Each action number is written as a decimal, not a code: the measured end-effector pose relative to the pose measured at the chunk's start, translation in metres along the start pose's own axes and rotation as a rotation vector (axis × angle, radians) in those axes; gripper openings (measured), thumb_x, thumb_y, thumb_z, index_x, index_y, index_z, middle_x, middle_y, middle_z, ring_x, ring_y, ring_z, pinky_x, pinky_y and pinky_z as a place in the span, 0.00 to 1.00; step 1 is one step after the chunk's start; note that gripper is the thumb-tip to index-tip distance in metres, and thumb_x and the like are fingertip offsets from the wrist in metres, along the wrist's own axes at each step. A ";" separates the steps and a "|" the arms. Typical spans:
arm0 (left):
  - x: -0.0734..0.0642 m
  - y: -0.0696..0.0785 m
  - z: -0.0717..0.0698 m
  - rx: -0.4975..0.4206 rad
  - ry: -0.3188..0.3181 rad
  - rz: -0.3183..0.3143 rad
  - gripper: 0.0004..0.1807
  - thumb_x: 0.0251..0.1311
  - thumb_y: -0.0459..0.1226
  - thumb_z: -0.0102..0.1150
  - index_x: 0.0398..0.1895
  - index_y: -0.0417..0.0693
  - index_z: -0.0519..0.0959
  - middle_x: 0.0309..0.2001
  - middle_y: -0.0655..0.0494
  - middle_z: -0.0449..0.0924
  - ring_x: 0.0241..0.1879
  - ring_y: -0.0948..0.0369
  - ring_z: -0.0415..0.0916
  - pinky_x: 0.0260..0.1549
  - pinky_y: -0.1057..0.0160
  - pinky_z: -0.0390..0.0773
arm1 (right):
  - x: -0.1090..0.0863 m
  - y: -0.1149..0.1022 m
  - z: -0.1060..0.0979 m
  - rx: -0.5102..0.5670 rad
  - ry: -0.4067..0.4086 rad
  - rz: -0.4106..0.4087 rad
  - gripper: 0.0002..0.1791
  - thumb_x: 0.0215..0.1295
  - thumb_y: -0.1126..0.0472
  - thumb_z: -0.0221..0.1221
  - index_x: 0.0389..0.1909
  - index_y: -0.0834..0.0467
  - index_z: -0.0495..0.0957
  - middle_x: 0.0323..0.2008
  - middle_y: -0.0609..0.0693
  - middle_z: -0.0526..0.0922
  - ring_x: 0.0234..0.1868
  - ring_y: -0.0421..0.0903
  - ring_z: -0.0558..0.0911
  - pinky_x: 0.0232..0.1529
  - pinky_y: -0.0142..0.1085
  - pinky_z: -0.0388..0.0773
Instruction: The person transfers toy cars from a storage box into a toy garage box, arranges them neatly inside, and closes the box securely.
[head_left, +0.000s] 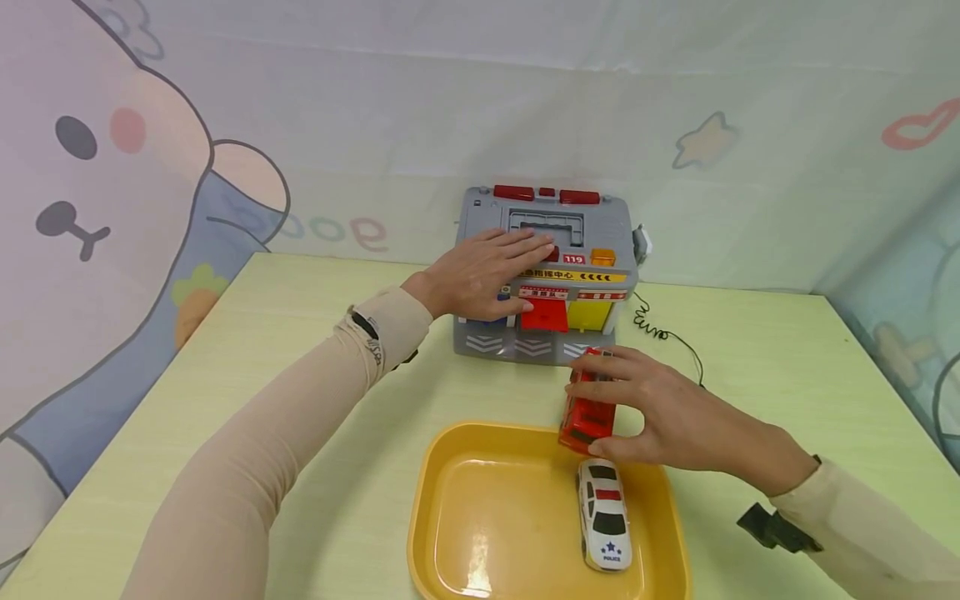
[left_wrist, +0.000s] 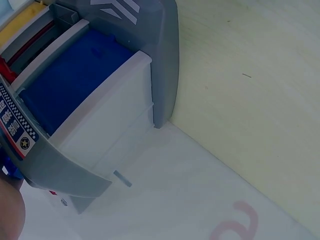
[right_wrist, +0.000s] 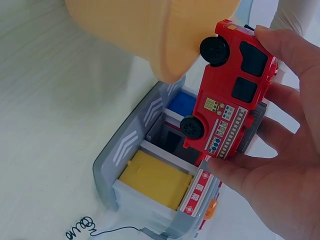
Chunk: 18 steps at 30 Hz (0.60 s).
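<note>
My left hand lies with outstretched fingers on the sloping front of a grey toy rescue station, over its buttons. Beneath that hand a red door sticks out, tilted up. The middle bay behind it shows dark in the right wrist view, between a yellow door and a blue door, both down. My right hand grips a red toy fire truck between thumb and fingers, above the far right rim of a yellow tray. Inside the tray sits a white toy police car.
A coiled black cord runs from a white-and-grey piece at the station's right side across the pale table. Directly behind the station hangs a printed cloth backdrop.
</note>
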<state>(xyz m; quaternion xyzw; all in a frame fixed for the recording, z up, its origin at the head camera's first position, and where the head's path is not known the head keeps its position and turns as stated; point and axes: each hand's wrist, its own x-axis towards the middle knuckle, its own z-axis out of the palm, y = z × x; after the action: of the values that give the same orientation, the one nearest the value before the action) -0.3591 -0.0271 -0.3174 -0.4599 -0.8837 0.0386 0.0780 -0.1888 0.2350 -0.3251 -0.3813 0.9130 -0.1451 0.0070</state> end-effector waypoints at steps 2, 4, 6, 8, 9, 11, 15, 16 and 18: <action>0.000 0.000 0.000 0.001 0.002 0.002 0.43 0.70 0.59 0.45 0.81 0.53 0.46 0.82 0.58 0.45 0.81 0.55 0.44 0.79 0.54 0.44 | 0.001 0.001 0.000 -0.005 0.005 -0.004 0.29 0.58 0.48 0.70 0.62 0.44 0.79 0.69 0.50 0.73 0.71 0.59 0.67 0.62 0.61 0.75; 0.001 0.000 -0.001 0.004 0.004 0.003 0.43 0.70 0.59 0.45 0.81 0.53 0.46 0.82 0.58 0.45 0.81 0.55 0.44 0.79 0.54 0.44 | 0.002 0.001 -0.001 -0.008 0.012 -0.016 0.29 0.58 0.48 0.70 0.62 0.45 0.79 0.69 0.50 0.73 0.70 0.60 0.67 0.62 0.62 0.74; 0.001 0.000 -0.001 0.003 0.007 0.003 0.42 0.71 0.59 0.44 0.81 0.53 0.46 0.82 0.58 0.45 0.81 0.55 0.44 0.79 0.53 0.44 | 0.002 0.001 -0.002 -0.007 0.014 -0.022 0.29 0.59 0.49 0.70 0.62 0.45 0.79 0.69 0.50 0.73 0.70 0.60 0.67 0.62 0.62 0.74; 0.000 0.000 -0.001 0.009 0.010 0.004 0.42 0.71 0.58 0.44 0.81 0.53 0.47 0.82 0.57 0.45 0.81 0.55 0.44 0.79 0.53 0.44 | 0.003 0.001 -0.003 -0.007 0.014 -0.030 0.29 0.59 0.49 0.70 0.63 0.45 0.79 0.69 0.51 0.73 0.70 0.61 0.67 0.63 0.62 0.73; 0.000 0.000 -0.001 0.012 0.012 0.006 0.42 0.71 0.58 0.44 0.81 0.53 0.47 0.82 0.57 0.45 0.81 0.55 0.44 0.79 0.53 0.44 | 0.003 0.001 -0.004 -0.008 0.013 -0.032 0.29 0.60 0.49 0.70 0.63 0.45 0.78 0.69 0.51 0.73 0.70 0.61 0.67 0.63 0.63 0.73; 0.000 -0.001 0.000 0.019 0.020 0.011 0.41 0.72 0.58 0.43 0.81 0.52 0.47 0.82 0.57 0.45 0.81 0.54 0.44 0.79 0.53 0.45 | 0.003 0.001 -0.005 -0.011 0.015 -0.038 0.29 0.60 0.49 0.69 0.63 0.46 0.78 0.70 0.51 0.73 0.70 0.61 0.67 0.63 0.63 0.72; -0.001 -0.001 0.002 0.029 0.039 0.018 0.40 0.73 0.57 0.42 0.81 0.52 0.48 0.81 0.56 0.46 0.81 0.54 0.44 0.79 0.52 0.45 | 0.005 0.003 -0.007 -0.022 0.014 -0.028 0.29 0.60 0.48 0.69 0.64 0.47 0.78 0.70 0.53 0.72 0.70 0.61 0.67 0.64 0.63 0.71; -0.001 -0.001 0.002 0.030 0.043 0.019 0.39 0.73 0.57 0.42 0.81 0.51 0.48 0.81 0.56 0.46 0.81 0.54 0.45 0.79 0.52 0.46 | 0.005 0.004 -0.008 -0.024 0.013 -0.022 0.29 0.60 0.48 0.69 0.63 0.47 0.78 0.70 0.53 0.72 0.70 0.61 0.67 0.64 0.63 0.71; -0.002 -0.001 0.002 0.032 0.045 0.019 0.39 0.74 0.56 0.42 0.81 0.51 0.48 0.81 0.56 0.46 0.81 0.54 0.45 0.79 0.53 0.46 | 0.005 0.006 -0.008 -0.027 0.011 -0.006 0.29 0.60 0.47 0.69 0.63 0.47 0.79 0.70 0.54 0.73 0.70 0.61 0.68 0.64 0.63 0.71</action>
<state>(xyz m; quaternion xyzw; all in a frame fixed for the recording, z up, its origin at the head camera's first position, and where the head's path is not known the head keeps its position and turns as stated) -0.3596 -0.0290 -0.3195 -0.4676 -0.8766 0.0432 0.1050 -0.1975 0.2372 -0.3183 -0.3835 0.9136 -0.1349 -0.0036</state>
